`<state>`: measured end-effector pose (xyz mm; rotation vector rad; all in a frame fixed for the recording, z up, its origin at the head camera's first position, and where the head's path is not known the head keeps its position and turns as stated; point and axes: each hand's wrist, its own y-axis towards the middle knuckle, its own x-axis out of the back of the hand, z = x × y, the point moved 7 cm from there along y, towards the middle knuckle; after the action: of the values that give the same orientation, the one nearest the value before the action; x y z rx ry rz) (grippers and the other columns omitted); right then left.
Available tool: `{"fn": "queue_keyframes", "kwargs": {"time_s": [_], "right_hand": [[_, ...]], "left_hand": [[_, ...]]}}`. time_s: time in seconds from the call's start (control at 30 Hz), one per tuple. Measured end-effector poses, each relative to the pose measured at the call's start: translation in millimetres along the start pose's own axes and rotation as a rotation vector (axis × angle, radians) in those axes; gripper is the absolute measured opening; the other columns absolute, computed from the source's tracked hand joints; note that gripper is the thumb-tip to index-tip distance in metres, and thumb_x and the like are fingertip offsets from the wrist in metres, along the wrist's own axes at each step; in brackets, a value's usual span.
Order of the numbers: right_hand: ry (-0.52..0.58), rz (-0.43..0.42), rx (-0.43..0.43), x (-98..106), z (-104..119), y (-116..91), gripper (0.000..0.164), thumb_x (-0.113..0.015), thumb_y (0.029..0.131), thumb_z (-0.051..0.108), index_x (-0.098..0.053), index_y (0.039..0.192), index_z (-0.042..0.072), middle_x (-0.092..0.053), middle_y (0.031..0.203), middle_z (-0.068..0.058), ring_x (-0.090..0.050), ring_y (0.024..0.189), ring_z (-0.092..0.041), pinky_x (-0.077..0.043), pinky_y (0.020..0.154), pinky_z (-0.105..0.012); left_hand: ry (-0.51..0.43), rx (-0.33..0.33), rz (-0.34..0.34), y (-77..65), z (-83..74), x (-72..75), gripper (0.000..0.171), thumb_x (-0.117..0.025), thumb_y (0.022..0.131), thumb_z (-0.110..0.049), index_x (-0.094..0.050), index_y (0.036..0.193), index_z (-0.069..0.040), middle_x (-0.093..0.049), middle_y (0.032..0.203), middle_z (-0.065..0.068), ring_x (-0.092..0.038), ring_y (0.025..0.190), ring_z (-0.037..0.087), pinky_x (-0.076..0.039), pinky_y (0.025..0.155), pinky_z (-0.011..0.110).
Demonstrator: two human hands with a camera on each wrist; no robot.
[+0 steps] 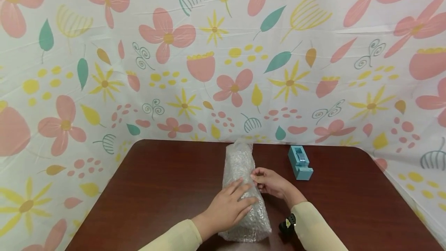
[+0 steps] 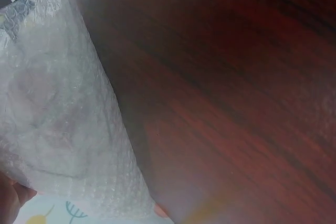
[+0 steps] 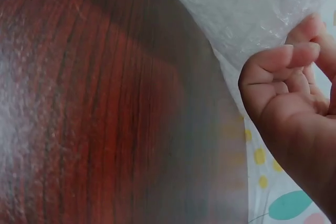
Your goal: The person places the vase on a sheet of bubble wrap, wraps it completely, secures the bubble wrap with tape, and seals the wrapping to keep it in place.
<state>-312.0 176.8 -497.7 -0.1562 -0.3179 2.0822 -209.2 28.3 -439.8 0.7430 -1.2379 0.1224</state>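
A long bundle of clear bubble wrap (image 1: 238, 164) lies lengthwise on the table, broader at its near end; what is inside cannot be made out. Across its middle, my left hand (image 1: 226, 209) rests with fingers spread and fairly straight. My right hand (image 1: 273, 183) is at the bundle's right side, thumb and fingertips pinching the edge of the wrap. From the right wrist, that hand's curled fingers (image 3: 257, 77) show against the plastic (image 3: 247, 9). In the left wrist view the wrap (image 2: 68, 103) fills the left side, with bits of fingers at the lower edge.
A light blue tape dispenser (image 1: 304, 174) stands right of the bundle, beyond my right hand. A small black object (image 1: 287, 224) is by the right sleeve cuff. The dark brown wooden table (image 1: 167, 181) backs onto a flower-patterned cloth (image 1: 209, 100).
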Motion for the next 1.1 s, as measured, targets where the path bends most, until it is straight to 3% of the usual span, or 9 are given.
{"fn": "queue_keyframes", "kwargs": {"time_s": [0.3,0.5,0.7,0.83,1.1], "right_hand": [[0.016,0.073,0.031,2,-4,-2,0.007,-0.051,0.108,0.025,-0.052,0.102,0.021,-0.055,0.082,0.009,-0.046,0.07,-0.007,-0.044,0.07,-0.024],[-0.009,0.057,0.029,1,-3,0,0.007,-0.051,0.108,0.022,-0.052,0.1,0.021,-0.055,0.079,0.01,-0.042,0.059,-0.004,-0.042,0.063,-0.023],[-0.123,0.004,0.07,2,6,1,0.008,-0.052,0.105,0.019,-0.051,0.103,0.012,-0.058,0.072,0.008,-0.034,0.05,-0.004,-0.035,0.053,-0.021],[-0.173,-0.003,0.054,1,6,0,0.013,-0.052,0.107,0.022,-0.052,0.103,0.01,-0.052,0.064,0.007,-0.035,0.049,-0.004,-0.035,0.052,-0.021],[-0.069,0.047,-0.039,-3,-13,-3,0.026,-0.045,0.109,0.038,-0.049,0.099,0.015,-0.036,0.061,0.009,-0.031,0.055,-0.007,-0.033,0.057,-0.023]], "left_hand": [[-0.001,-0.006,0.0,2.0,-2.0,-1.1,0.031,-0.051,0.107,-0.038,-0.063,0.135,-0.032,-0.056,0.148,0.003,-0.056,0.139,0.031,-0.056,0.106,0.042],[-0.003,-0.008,-0.014,2.3,-2.1,-0.3,0.03,-0.053,0.107,-0.037,-0.064,0.134,-0.031,-0.056,0.148,0.004,-0.057,0.137,0.03,-0.056,0.105,0.042],[0.013,-0.001,-0.014,2.2,-0.9,-0.2,0.031,-0.054,0.106,-0.038,-0.064,0.134,-0.032,-0.056,0.147,0.003,-0.056,0.138,0.029,-0.056,0.105,0.042],[0.009,0.005,-0.007,1.9,-0.9,-0.9,0.031,-0.053,0.106,-0.038,-0.064,0.135,-0.032,-0.056,0.147,0.003,-0.056,0.139,0.03,-0.056,0.105,0.042],[-0.025,0.003,0.001,0.7,-0.9,1.3,0.031,-0.052,0.107,-0.037,-0.063,0.135,-0.032,-0.056,0.148,0.005,-0.055,0.14,0.031,-0.055,0.106,0.043]]}}
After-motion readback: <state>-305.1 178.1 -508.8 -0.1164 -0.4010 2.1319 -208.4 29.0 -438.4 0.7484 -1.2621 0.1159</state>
